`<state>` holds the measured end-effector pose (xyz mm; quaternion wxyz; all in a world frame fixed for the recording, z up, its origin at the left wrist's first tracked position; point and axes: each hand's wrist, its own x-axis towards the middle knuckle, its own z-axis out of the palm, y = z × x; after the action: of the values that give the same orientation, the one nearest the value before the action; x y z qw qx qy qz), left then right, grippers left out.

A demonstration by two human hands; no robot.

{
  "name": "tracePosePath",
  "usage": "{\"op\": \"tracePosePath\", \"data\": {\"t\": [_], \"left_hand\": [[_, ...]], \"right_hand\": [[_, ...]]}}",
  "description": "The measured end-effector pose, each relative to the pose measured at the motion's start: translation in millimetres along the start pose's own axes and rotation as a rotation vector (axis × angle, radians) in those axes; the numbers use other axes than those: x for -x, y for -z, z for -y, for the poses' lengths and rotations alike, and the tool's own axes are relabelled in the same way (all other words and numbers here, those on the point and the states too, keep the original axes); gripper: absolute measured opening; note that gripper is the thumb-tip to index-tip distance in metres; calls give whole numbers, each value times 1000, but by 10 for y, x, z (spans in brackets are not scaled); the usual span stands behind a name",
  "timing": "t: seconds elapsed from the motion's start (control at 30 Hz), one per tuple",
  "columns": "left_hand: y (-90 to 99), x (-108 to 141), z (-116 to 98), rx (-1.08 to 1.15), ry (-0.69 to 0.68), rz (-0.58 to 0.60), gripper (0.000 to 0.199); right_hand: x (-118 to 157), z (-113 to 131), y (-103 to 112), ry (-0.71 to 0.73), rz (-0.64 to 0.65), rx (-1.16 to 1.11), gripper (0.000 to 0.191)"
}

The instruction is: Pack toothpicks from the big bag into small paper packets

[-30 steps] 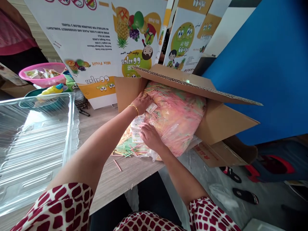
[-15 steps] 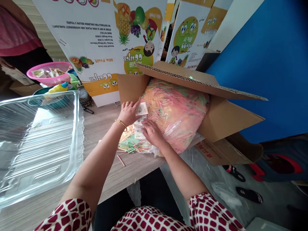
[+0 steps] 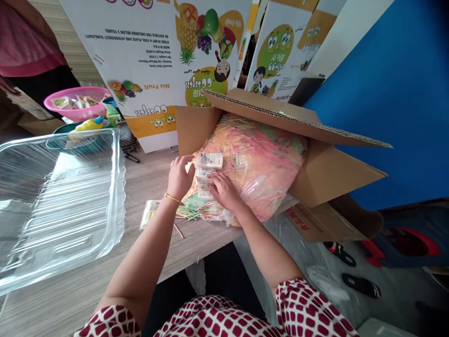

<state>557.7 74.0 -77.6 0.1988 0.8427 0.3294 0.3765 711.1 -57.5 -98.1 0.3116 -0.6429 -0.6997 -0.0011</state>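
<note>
The right hand (image 3: 225, 193) lies across a small stack of paper-wrapped packets (image 3: 206, 177), its fingers resting on them, though from this angle I cannot tell whether it is actually gripping them. The left hand (image 3: 180, 178), with a gold bangle (image 3: 173, 200) at its wrist, is raised just beside the stack, fingers loosely curled and apparently holding nothing. The stack sits on a bulging clear plastic bag (image 3: 259, 164) packed with thin pink, yellow and green sticks. The bag lies partly in an opened cardboard box (image 3: 326, 173), with one flap (image 3: 266, 112) folded above it, and its near end rests on a wood-grain surface (image 3: 206, 238). Loose sticks (image 3: 191, 213) spill near the hands, and a pink stick (image 3: 178, 230) lies apart from them. Another packet (image 3: 149, 214) lies on the surface left of the left hand, near a large clear plastic tray (image 3: 59, 206). Printed fruit-candy cardboard sheets (image 3: 140, 61) stand behind the box.
</note>
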Motion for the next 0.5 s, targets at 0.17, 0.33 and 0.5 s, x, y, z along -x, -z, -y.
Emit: {"op": "tracePosePath", "data": {"t": [0.17,0.33,0.5], "left_hand": [[-84,567,-67,34,21,84,28],[1,732,-96,151,104,93,33],[337,935,-230,752,534,118,47]], "right_hand": [[-8,72,70,-12,-27,-57,28],[37,135,306,-326,-199,-307,27],[154,345,335,-588,-128,-781,36]]}}
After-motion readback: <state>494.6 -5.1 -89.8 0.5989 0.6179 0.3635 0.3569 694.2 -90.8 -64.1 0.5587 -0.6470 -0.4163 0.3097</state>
